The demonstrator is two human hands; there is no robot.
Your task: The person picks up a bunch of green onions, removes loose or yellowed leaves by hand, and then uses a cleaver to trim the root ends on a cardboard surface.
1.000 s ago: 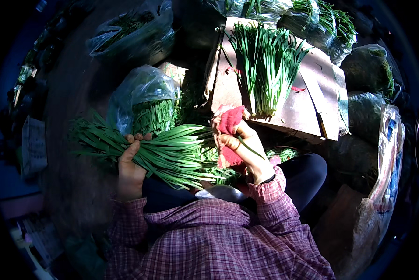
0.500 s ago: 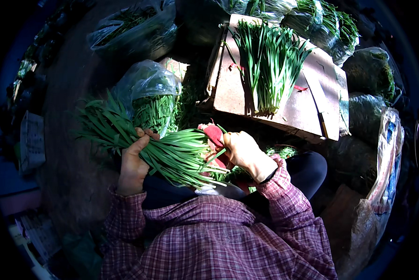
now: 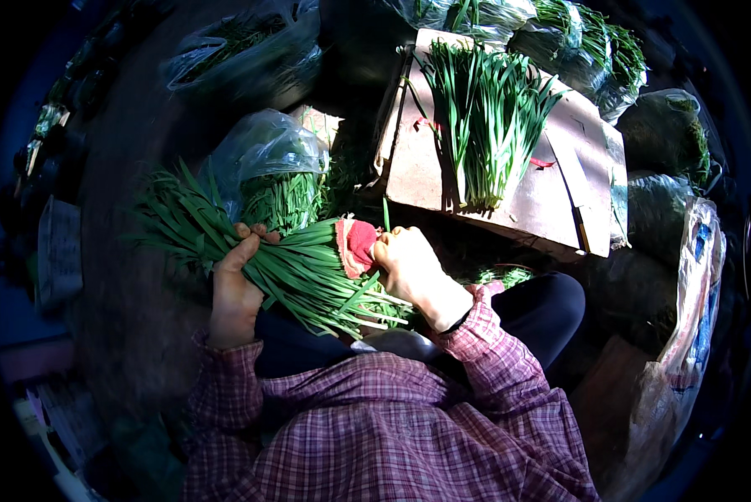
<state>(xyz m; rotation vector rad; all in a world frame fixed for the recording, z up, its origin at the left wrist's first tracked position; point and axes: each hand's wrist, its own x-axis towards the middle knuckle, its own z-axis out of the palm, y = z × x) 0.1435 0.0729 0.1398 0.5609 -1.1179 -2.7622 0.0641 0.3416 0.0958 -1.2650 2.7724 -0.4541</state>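
Observation:
My left hand (image 3: 238, 289) is closed round a bunch of garlic chives (image 3: 304, 272) held over my lap. The dark leaf tips fan out to the left, and the paler stalk ends point right. A red cloth (image 3: 356, 248) lies against the upper side of the stalks. My right hand (image 3: 413, 272) pinches its right edge with curled fingers; whether anything else is in them is hidden. One green leaf (image 3: 386, 216) sticks up beside those fingers. Another bunch of chives (image 3: 492, 125) lies on a board (image 3: 413, 176) in front of me.
A knife-like strip (image 3: 569, 180) and a red tie (image 3: 543, 163) lie on the board. Clear plastic bags of greens stand around, one (image 3: 266, 151) just beyond my left hand, others (image 3: 246, 63) further back. At right is a woven sack (image 3: 693, 284).
My right hand has moved left and slightly up, bringing the red cloth from the stalk ends onto the bunch. My left hand keeps its hold almost in place.

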